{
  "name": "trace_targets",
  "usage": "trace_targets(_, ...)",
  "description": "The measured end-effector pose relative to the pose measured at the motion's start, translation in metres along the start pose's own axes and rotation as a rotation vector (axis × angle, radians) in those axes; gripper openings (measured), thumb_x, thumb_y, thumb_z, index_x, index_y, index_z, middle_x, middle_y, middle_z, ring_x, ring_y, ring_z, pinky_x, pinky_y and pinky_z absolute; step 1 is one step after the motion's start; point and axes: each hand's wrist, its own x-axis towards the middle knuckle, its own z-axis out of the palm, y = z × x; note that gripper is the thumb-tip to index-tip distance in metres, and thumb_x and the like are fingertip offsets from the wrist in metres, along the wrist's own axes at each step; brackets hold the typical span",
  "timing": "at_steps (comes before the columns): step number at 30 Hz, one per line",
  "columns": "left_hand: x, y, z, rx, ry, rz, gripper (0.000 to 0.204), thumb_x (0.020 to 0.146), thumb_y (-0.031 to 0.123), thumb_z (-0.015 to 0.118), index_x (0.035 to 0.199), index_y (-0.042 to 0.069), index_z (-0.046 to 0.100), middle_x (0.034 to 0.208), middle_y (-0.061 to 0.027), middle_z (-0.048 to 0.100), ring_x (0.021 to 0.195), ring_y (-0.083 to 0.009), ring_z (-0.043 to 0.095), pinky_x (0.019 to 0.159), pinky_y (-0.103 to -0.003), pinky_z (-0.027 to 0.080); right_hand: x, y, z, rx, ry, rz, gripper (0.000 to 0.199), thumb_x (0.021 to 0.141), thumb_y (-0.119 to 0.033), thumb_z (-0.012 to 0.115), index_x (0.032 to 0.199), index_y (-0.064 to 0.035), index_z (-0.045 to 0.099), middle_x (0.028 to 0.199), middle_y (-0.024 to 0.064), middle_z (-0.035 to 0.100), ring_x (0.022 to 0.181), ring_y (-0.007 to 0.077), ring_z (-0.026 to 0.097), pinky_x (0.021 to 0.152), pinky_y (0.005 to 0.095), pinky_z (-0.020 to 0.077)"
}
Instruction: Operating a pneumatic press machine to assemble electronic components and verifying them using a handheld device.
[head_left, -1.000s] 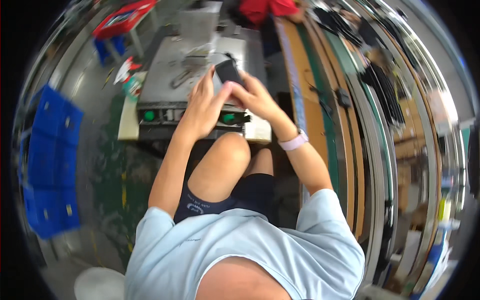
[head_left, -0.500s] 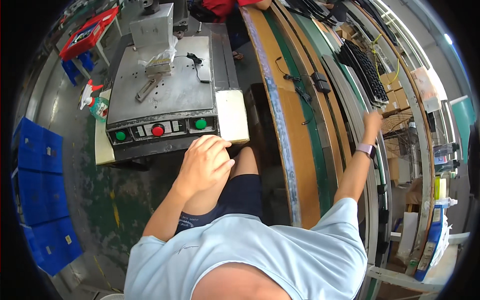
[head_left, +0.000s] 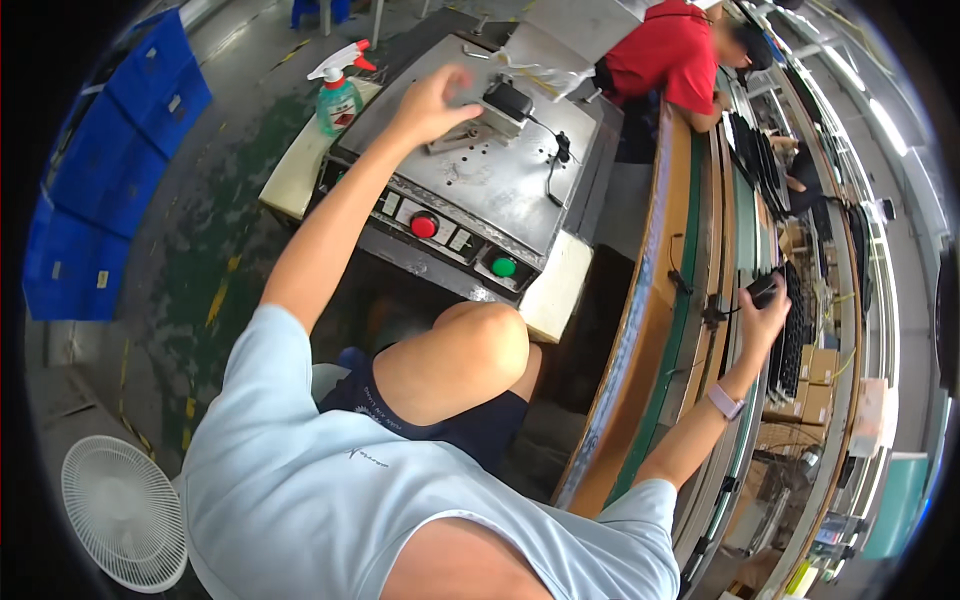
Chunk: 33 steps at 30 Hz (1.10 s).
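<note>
My left hand [head_left: 436, 108] is over the metal machine top [head_left: 420, 160], its thumb and fingers apart and its fingertips blurred. Close to those fingers, a black power adapter [head_left: 508, 100] rests on a small metal fixture [head_left: 503, 122]. Its black cable [head_left: 560, 152] trails across the plate to the right. Over the long bench at the right, my right hand [head_left: 764, 318] grips another black power adapter [head_left: 763, 291], with a dark cable bundle [head_left: 713, 312] beside it.
Red [head_left: 424, 224] and green [head_left: 503, 267] buttons line the machine front. A spray bottle [head_left: 339, 103] stands at its left corner. A person in red [head_left: 665, 55] leans at the far bench. Blue bins [head_left: 95, 170] and a white fan [head_left: 125, 512] are leftward.
The view has turned. My left hand has gone from my knee to above the machine top. My right hand has come to hold an adapter. The adapter on the fixture now shows.
</note>
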Motion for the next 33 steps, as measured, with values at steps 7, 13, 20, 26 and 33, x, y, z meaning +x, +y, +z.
trace_targets(7,0.075,-0.036,0.024,-0.485,-0.396,0.167,0.067,0.075,0.011,0.078,0.134,0.006,0.048,0.125,-0.014,0.06,0.112,-0.0238,0.059,0.099,-0.032,0.043,0.0,-0.136,-0.006,0.983,-0.172,-0.455,0.051,0.086,0.0,0.064,0.135,-0.0029,0.049,0.118,0.0158,0.06,0.097,0.0228,0.062,0.082,0.03,0.0519)
trace_targets(13,0.004,-0.009,-0.035,-1.252,-0.339,-0.005,0.071,0.079,0.017,0.076,0.141,0.008,0.044,0.128,-0.0135,0.058,0.118,-0.0252,0.055,0.105,-0.037,0.039,-0.027,-0.281,0.102,1.178,-0.377,-0.536,0.041,0.089,-0.012,0.064,0.127,0.0006,0.055,0.112,0.0152,0.063,0.09,0.0214,0.06,0.08,0.0285,0.048)
trace_targets(20,-0.169,0.036,-0.097,-1.671,-0.005,-0.274,0.067,0.09,0.027,0.068,0.146,0.013,0.034,0.11,-0.014,0.055,0.094,-0.0209,0.055,0.079,-0.029,0.051,-0.028,-0.368,0.152,0.884,-0.072,-1.101,0.046,0.089,-0.015,0.062,0.135,-0.0117,0.053,0.12,0.0147,0.061,0.1,0.0347,0.058,0.088,0.0363,0.0475)
trace_targets(26,-0.191,0.012,-0.076,-0.978,0.211,-0.51,0.037,0.09,0.01,0.064,0.124,0.01,0.049,0.101,-0.0107,0.058,0.081,-0.015,0.056,0.07,-0.027,0.049,-0.031,-0.363,0.145,0.724,-0.11,-1.073,0.049,0.093,-0.015,0.056,0.142,-0.0172,0.048,0.125,0.0116,0.059,0.107,0.0351,0.057,0.092,0.0368,0.0457)
trace_targets(33,-0.181,-0.003,-0.065,-0.606,0.207,-0.396,0.033,0.089,0.003,0.06,0.121,0.008,0.049,0.096,-0.0076,0.056,0.076,-0.013,0.055,0.072,-0.024,0.046,-0.016,-0.365,0.147,0.749,-0.469,-1.128,0.055,0.094,-0.015,0.054,0.147,-0.017,0.04,0.134,0.0136,0.052,0.114,0.0351,0.055,0.095,0.0389,0.0448)
